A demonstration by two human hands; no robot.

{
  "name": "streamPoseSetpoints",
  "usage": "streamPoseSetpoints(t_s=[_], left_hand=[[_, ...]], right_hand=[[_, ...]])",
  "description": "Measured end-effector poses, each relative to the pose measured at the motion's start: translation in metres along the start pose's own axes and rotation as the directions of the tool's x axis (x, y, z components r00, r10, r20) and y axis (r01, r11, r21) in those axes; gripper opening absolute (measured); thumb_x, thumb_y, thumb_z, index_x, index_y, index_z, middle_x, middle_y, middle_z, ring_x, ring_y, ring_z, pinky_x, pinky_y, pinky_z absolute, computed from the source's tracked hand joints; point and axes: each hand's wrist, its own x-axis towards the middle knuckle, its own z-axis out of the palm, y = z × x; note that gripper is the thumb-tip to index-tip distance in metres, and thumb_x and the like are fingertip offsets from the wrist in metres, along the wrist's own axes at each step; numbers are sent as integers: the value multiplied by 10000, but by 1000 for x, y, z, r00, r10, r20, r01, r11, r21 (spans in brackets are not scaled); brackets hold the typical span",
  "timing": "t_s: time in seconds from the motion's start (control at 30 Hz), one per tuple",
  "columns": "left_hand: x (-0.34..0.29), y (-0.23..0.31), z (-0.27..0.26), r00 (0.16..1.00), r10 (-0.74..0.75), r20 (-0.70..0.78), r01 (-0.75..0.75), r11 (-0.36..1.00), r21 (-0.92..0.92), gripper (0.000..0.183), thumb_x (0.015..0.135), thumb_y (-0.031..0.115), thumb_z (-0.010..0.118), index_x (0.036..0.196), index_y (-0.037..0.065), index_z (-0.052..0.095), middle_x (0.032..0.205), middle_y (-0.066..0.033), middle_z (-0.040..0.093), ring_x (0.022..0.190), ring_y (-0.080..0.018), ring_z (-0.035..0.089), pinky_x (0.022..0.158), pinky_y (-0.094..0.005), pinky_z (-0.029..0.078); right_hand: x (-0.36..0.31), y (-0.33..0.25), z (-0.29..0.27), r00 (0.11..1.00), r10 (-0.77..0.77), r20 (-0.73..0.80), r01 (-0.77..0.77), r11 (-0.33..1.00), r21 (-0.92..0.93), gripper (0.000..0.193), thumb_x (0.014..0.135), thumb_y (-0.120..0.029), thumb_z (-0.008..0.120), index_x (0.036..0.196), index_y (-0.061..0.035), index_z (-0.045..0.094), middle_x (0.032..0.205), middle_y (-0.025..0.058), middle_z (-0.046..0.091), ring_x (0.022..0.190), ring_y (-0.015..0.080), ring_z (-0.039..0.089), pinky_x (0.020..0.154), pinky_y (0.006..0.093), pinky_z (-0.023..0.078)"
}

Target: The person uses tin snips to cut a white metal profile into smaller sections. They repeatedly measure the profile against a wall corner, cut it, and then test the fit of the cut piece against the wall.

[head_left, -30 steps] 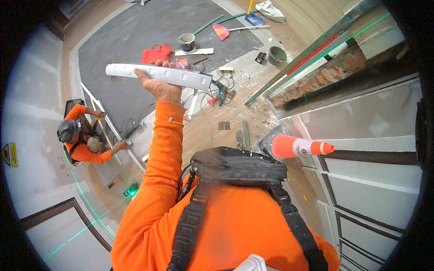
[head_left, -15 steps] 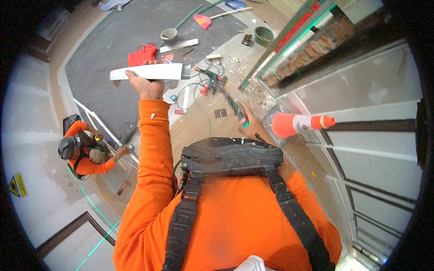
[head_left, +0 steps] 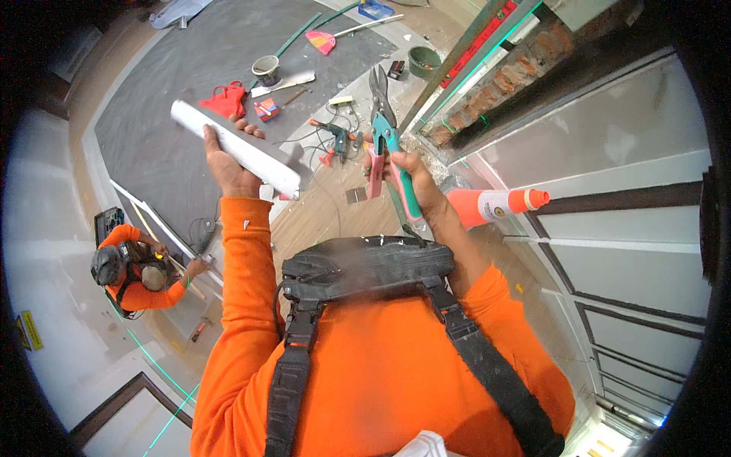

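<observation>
My left hand [head_left: 232,169] is closed around a short white strip [head_left: 242,150], perhaps a length of trim or metal profile, which slants down to the right. My thumb lies across its face. A pair of tin snips [head_left: 387,137] with pink and green handles is in my right hand [head_left: 419,179]. Its dark blades point away from me, up and slightly left, and the handles are spread. The snips and the strip are apart from each other. A green and black power drill [head_left: 337,139] with its cable lies on the floor between my two hands.
At left a co-worker [head_left: 137,266] in orange crouches by long white strips [head_left: 160,217]. An orange traffic cone [head_left: 487,207] stands right of my right hand. Beyond lie a red bag [head_left: 223,100], a bucket [head_left: 266,70], a dark green bucket [head_left: 424,61] and a pink broom [head_left: 321,42].
My right hand has brought the snips up and away from my body, and the blades now point forward. My left hand has tilted the white strip, its right end lower.
</observation>
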Motion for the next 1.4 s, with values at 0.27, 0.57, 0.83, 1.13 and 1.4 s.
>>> streamPoseSetpoints(t_s=[0.27,0.57,0.83,1.13,1.4], left_hand=[[-37,-52,76,883,-316,347,164,901,403,614,954,524,553,1270,-3,553,1271,-179,617,1271,-298,522,1066,-456,416],[-42,-52,102,889,-402,217,211,782,586,543,969,551,530,1152,53,646,897,-49,616,725,-127,595,606,-279,521],[-41,-51,104,916,-392,83,254,728,637,516,925,505,636,1088,16,651,832,-53,625,681,-142,601,601,-293,523],[-23,-68,89,932,-362,-15,318,797,513,426,906,430,698,1030,28,633,817,-56,620,676,-158,605,605,-309,519],[-30,-77,81,936,-336,-102,341,802,490,482,898,466,693,1057,16,625,842,-65,617,709,-166,601,632,-336,521]], right_hand=[[51,-37,37,887,-432,-164,46,434,-900,928,745,-490,773,1379,97,436,1161,299,561,1112,381,569,974,461,445],[45,-39,60,907,-394,-149,-126,84,-988,1092,705,-610,758,1459,57,335,1238,287,449,1214,432,424,1064,556,278],[35,-42,65,923,-376,-87,-135,-104,-985,1042,711,-569,775,1470,26,379,1191,260,506,1177,416,481,1043,493,337],[39,-35,53,980,-137,-143,-132,87,-987,1010,713,-489,780,1484,15,365,1194,291,520,1125,469,572,990,506,458],[33,-20,17,995,-76,71,97,447,-889,886,791,-298,804,1499,2,364,1165,180,568,1038,280,616,887,360,522]])
